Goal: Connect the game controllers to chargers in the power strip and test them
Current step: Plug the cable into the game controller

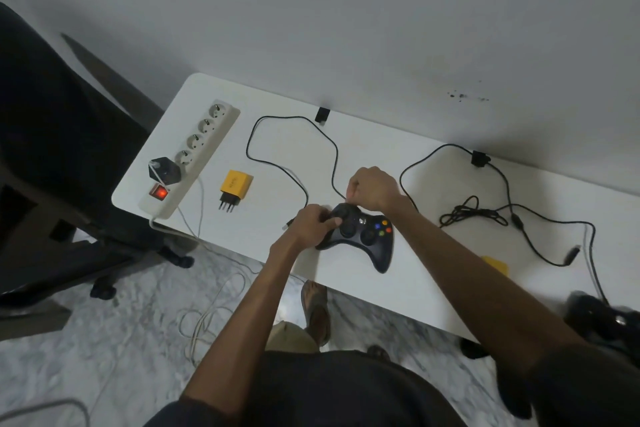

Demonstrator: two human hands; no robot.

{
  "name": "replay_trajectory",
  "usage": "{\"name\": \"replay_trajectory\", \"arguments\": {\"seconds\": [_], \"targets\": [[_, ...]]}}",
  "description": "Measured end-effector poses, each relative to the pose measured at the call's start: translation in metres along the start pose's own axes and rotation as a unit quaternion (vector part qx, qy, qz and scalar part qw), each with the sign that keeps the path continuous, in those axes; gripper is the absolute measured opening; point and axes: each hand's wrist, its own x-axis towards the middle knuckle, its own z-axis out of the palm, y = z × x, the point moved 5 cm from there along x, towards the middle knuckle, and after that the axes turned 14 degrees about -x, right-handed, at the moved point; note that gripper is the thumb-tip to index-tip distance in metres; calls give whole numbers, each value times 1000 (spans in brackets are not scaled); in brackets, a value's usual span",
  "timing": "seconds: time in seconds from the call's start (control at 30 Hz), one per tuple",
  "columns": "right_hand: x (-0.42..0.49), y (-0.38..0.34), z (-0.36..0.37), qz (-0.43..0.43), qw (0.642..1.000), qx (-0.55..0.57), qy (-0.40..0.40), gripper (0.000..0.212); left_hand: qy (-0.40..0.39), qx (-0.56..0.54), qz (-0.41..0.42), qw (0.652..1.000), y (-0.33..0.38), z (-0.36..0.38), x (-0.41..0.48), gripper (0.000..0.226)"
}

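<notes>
We see a dim, greyish scene under soft, even light. The white worktop point(433, 288) is the brightest area, without glare. The power strip's red switch point(159, 192) glows. Wide-angle distortion bends the edges, and the lower right corner is blurred.

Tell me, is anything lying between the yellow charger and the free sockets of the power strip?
Nothing visible does. The yellow charger lies on bare table beside the power strip; only the black adapter fills one socket near the red switch.

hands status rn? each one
Left hand: closed on the black controller, left grip.
Right hand: fingers pinched at the controller's top edge, where the cable meets it.
</notes>
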Motion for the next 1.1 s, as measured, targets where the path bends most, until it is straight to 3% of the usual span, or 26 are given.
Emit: {"name": "replay_trajectory", "arguments": {"seconds": [0.17,0.3,0.47,0.67,0.77,1.1], "targets": [[-5,3,6,-9,1000,8,-4,15,-45,-71,-25,996,-3,4,0,28],[-14,15,0,-7,991,134,7,16,-45,-84,-40,995,-2,2,-2,35],[-37,28,-15,-19,939,343,21,6,-48,-87,-30,995,-4,1,-14,36],[-73,25,-35,-65,883,464,15,22,6,-154,34,987,-7,-7,-39,33],[-95,16,-53,-98,874,476,28,30,31,-198,78,977,0,-11,-57,21],[-163,-7,-124,-157,838,499,156,25,51,-267,199,942,46,-31,-125,23]]}}
